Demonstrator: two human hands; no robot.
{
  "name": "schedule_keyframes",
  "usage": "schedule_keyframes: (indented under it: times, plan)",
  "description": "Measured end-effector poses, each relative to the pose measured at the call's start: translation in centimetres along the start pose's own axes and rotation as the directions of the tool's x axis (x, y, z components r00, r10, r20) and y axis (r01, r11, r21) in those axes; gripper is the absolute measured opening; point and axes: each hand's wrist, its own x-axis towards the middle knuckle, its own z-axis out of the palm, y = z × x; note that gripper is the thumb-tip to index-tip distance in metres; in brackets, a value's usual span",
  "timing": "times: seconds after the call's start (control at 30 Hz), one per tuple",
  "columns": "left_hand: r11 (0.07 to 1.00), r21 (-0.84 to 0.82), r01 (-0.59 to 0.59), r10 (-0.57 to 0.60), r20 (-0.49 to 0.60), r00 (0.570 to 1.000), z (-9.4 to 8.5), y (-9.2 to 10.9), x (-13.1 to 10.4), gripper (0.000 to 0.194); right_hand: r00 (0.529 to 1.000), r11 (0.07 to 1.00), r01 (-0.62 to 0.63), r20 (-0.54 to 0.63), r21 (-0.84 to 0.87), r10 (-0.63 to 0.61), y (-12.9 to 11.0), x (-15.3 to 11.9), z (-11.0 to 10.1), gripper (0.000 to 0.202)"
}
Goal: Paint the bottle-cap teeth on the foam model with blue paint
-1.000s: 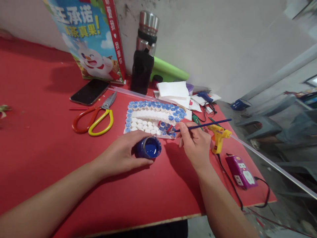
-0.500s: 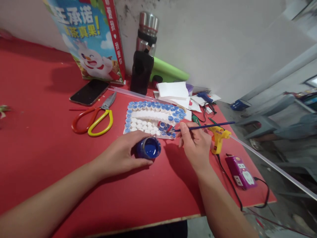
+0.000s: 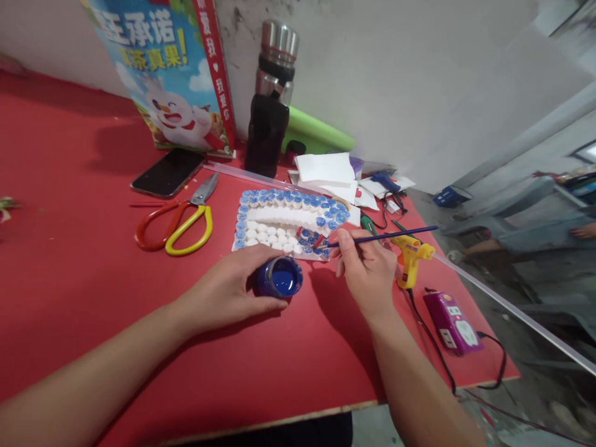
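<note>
My left hand (image 3: pixel 237 282) is wrapped round a small jar of blue paint (image 3: pixel 282 277), its open mouth tilted toward me. Between thumb and fingers, my right hand (image 3: pixel 367 267) pinches a thin dark-blue paintbrush (image 3: pixel 386 236). The brush tip points left and meets the lower right part of a white board piece (image 3: pixel 274 216) covered with rows of small round discs. Discs along its top, left edge and right end are blue; those in the lower middle are white. Small red pieces (image 3: pixel 318 241) sit among dark blue discs near the brush tip.
Scissors (image 3: pixel 189 226) and a phone (image 3: pixel 168 172) lie to the left. Behind stand a printed bag (image 3: pixel 181 81), a black bottle (image 3: pixel 267 136) and a steel flask (image 3: pixel 278 56). On the right are a yellow glue gun (image 3: pixel 410 257) with a long glue stick and a purple power box (image 3: pixel 452 323).
The brush handle has shifted very slightly, its tip staying at the lower right discs. The jar and left hand look unmoved. At the far right, part of another person's hand has come into view.
</note>
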Motion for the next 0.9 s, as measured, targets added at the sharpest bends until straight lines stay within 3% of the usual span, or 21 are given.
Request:
schedule_keyframes:
  times: [0.67,0.9]
  plan:
    - [1.0,-0.004,-0.01,0.01,0.001,1.0,-0.01,-0.02,-0.02,0.056,0.998,0.998,-0.054,0.036,0.014,0.053,-0.02,0.17,0.03,0.033]
    - [1.0,-0.018,0.003,-0.003,0.002,1.0,-0.04,0.1,-0.04,0.055,0.999,0.999,-0.035,-0.014,0.027,0.036,-0.01,0.1,0.02,0.032]
